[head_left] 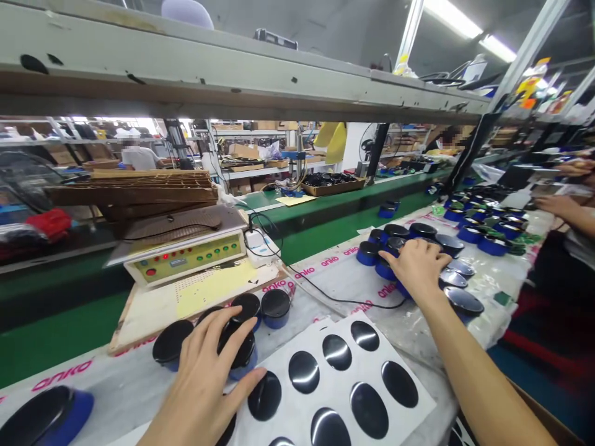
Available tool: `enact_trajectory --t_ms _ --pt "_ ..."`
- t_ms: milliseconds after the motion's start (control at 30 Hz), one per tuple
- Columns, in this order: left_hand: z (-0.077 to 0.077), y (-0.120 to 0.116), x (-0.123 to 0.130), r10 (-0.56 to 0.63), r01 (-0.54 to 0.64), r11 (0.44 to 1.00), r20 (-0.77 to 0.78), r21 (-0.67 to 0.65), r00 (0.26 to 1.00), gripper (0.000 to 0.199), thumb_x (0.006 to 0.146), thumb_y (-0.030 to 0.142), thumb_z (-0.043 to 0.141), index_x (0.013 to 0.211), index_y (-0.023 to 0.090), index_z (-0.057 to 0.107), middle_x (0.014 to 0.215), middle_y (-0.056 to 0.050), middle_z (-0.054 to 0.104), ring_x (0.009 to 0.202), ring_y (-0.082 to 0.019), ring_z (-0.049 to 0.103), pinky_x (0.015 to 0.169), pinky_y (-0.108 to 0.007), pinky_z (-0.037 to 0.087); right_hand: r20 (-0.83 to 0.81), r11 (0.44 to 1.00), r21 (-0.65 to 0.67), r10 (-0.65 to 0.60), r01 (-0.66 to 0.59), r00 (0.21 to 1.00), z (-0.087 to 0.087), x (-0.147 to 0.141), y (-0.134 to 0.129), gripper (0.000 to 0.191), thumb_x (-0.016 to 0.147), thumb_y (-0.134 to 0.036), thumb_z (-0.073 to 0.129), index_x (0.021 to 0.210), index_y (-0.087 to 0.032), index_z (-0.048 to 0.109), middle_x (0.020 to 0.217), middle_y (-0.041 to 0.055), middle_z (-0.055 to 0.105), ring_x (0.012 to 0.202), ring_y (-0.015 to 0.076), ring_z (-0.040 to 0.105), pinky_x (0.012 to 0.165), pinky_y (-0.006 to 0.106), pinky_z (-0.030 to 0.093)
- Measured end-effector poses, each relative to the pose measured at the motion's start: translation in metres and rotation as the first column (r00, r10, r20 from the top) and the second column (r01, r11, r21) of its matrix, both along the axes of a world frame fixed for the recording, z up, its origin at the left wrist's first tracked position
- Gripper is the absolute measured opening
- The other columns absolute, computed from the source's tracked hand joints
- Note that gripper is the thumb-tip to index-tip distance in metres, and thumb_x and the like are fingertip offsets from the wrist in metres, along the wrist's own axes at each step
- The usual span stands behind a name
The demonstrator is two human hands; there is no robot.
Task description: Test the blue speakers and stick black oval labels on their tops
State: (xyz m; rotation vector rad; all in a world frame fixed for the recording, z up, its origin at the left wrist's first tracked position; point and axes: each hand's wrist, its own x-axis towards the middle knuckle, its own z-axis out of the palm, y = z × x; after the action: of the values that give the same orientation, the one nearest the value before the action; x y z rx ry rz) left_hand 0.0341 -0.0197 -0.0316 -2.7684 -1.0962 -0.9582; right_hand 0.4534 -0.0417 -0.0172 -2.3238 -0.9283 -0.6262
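My left hand [209, 365] curves its fingers and thumb around a blue round housing with a glossy black top [242, 354], partly hidden by the hand. Similar housings stand close by, one at the left [171, 342] and another beyond my fingertips [276, 303]. My right hand [416, 269] reaches into a cluster of such housings [369, 251], with its fingers bent down over one that the hand mostly covers. Between my arms lies a white sheet of black round stickers [346, 387]. Clear-topped round pieces [462, 300] sit right of my right hand.
A control box with buttons [186, 254] stands on a board, stacked cardboard [139, 192] above it. A black cable [344, 302] crosses the table. A metal shelf beam [232, 80] spans overhead. At the right, a co-worker's hand [555, 204] is beside more housings [488, 223].
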Motion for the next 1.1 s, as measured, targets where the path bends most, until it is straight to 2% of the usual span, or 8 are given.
enact_trajectory --t_ms 133,233,300,333,433,600,767,1100 --pt "0.021 -0.016 0.007 -0.05 0.127 0.949 0.26 -0.289 0.964 0.023 0.091 0.035 0.053 0.111 0.034 0.062 0.13 -0.005 0.052 0.123 -0.028 0.047 0.097 -0.048 0.047 -0.085 0.985 0.035 0.17 -0.168 0.982 0.016 -0.019 0.004 0.035 0.08 -0.049 0.057 0.08 -0.015 0.051 0.099 0.023 0.057 0.107 0.042 0.047 0.081 0.054 0.034" --pt "0.039 -0.023 0.022 0.005 0.396 0.679 0.543 -0.618 0.839 0.028 0.091 0.042 0.053 0.117 0.033 0.06 0.133 -0.006 0.051 0.121 -0.026 0.05 0.095 -0.042 0.05 -0.186 0.894 0.067 0.448 -0.443 0.875 0.034 -0.069 -0.006 0.041 0.075 -0.057 0.061 0.089 -0.019 0.05 0.094 0.0109 0.061 0.094 0.0289 0.059 0.075 0.039 0.045" --pt "0.053 -0.026 0.033 0.153 0.652 0.366 0.735 -0.663 0.661 0.044 0.09 0.054 0.05 0.128 0.032 0.051 0.138 -0.008 0.047 0.123 -0.027 0.05 0.093 -0.04 0.051 -0.261 0.715 0.115 0.691 -0.689 0.674 0.047 -0.114 -0.018 0.04 0.076 -0.058 0.061 0.092 -0.024 0.047 0.104 0.0057 0.063 0.093 0.0218 0.062 0.073 0.03 0.049" --pt "0.059 -0.028 0.037 0.228 0.754 0.222 0.785 -0.619 0.577 0.051 0.088 0.059 0.05 0.131 0.031 0.047 0.138 -0.009 0.047 0.121 -0.028 0.051 0.091 -0.04 0.052 -0.313 0.521 0.201 0.837 -0.83 0.45 0.054 -0.136 -0.024 0.037 0.078 -0.055 0.062 0.088 -0.024 0.044 0.114 0.0068 0.061 0.098 0.0216 0.062 0.074 0.029 0.05" --pt "0.069 -0.032 0.037 0.335 0.871 0.001 0.821 -0.491 0.462 0.055 0.08 0.056 0.065 0.125 0.025 0.052 0.122 -0.01 0.059 0.095 -0.022 0.064 0.078 -0.033 0.055 -0.248 0.215 0.198 0.955 -0.956 0.163 0.074 -0.187 -0.04 0.029 0.084 -0.045 0.06 0.085 -0.024 0.04 0.097 0.0037 0.061 0.079 0.0168 0.062 0.062 0.027 0.05" --pt "0.063 -0.035 0.007 0.483 0.818 0.12 0.753 -0.563 0.447 0.053 0.075 0.047 0.075 0.119 0.024 0.056 0.106 -0.006 0.064 0.086 -0.018 0.064 0.072 -0.027 0.051 -0.016 0.147 -0.003 0.989 -0.989 0.147 0.086 -0.218 -0.051 0.024 0.1 -0.023 0.028 0.081 -0.025 0.042 0.069 -0.0017 0.055 0.058 0.0125 0.056 0.053 0.023 0.045" --pt "0.061 -0.033 -0.004 0.339 0.761 0.303 0.811 -0.574 0.477 0.053 0.074 0.051 0.075 0.115 0.022 0.058 0.115 -0.007 0.062 0.11 -0.024 0.057 0.093 -0.033 0.044 0.143 0.094 -0.13 0.987 -0.987 0.075 0.078 -0.234 -0.052 0.023 0.101 -0.022 0.035 0.084 -0.021 0.051 0.073 0.001 0.058 0.063 0.0147 0.058 0.056 0.026 0.044" --pt "0.058 -0.045 -0.007 0.169 0.345 0.737 0.653 -0.581 0.738 0.052 0.087 0.057 0.055 0.128 0.029 0.038 0.128 -0.005 0.055 0.12 -0.023 0.052 0.101 -0.037 0.04 0.422 0.345 -0.243 0.879 -0.907 0.221 0.067 -0.24 -0.055 0.027 0.097 -0.016 0.039 0.074 -0.019 0.053 0.058 0.0007 0.051 0.044 0.0165 0.051 0.04 0.031 0.027"
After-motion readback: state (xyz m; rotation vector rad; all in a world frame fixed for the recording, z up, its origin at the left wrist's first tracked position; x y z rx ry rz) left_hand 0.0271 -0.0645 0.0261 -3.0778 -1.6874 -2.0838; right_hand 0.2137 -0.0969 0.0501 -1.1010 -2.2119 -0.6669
